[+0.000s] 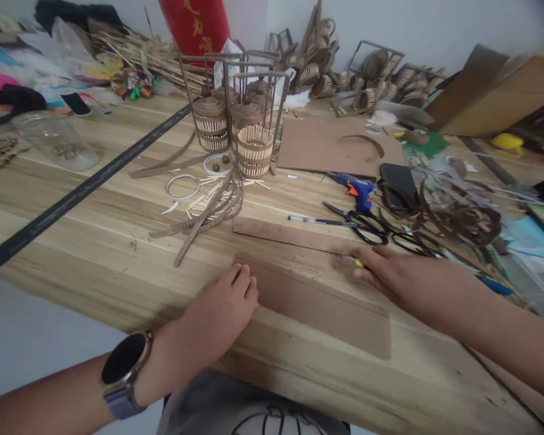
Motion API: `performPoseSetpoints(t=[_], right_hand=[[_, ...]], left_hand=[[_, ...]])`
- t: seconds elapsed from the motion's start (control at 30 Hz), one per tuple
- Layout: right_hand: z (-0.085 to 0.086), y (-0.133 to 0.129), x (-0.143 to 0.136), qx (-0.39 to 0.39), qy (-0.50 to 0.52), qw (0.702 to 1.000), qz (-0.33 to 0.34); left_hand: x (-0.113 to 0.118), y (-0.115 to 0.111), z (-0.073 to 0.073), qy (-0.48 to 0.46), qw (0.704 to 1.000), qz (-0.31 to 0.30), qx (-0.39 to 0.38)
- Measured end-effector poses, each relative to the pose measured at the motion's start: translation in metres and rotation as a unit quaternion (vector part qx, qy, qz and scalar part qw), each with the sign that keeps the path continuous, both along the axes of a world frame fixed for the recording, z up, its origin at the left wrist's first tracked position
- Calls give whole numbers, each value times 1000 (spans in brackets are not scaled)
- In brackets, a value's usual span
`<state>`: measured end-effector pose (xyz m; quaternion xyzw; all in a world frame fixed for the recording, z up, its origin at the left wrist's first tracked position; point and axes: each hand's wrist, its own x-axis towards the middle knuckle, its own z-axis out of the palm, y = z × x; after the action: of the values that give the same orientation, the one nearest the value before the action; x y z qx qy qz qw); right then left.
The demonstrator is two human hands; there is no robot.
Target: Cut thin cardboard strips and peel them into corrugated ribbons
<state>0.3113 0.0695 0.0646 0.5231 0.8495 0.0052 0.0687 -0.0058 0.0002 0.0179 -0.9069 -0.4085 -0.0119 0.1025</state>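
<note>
A flat brown cardboard piece (pixel 317 308) with rounded corners lies on the table in front of me. My left hand (pixel 231 311), fingers curled together, rests on its left end; the thumb is hidden. Past the cardboard's far right edge, my right hand (pixel 390 272) is closed around a small thin tool with a yellow part (pixel 358 262). Its tip is blurred, and most of it is hidden in the fingers. Just beyond lies a narrow brown strip (pixel 285 234), its right end close to the right hand's fingertips.
Black-handled scissors (pixel 372 228), a pen (pixel 321 221) and a blue glue gun (pixel 356 190) lie beyond my right hand. Small slatted buckets (pixel 254 148) with tall frames stand mid-table among loose sticks (pixel 213 199) and curved strips (pixel 208 220). A long dark bar (pixel 86 187) crosses the left side.
</note>
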Motion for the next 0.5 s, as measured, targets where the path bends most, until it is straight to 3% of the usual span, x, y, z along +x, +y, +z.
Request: performPoseSetpoints(t=[0.1, 0.23, 0.37, 0.5], right_hand=[[-9, 22, -18, 25, -99, 995, 22], [-24, 32, -39, 93, -96, 991, 15], [-28, 7, -36, 134, 10, 988, 76], [-26, -29, -27, 39, 119, 986, 113]], left_hand=[[7, 21, 21, -18, 996, 29, -84], [16, 45, 36, -60, 990, -22, -127], [20, 52, 37, -44, 986, -19, -161], [19, 52, 40, -78, 978, -12, -195]])
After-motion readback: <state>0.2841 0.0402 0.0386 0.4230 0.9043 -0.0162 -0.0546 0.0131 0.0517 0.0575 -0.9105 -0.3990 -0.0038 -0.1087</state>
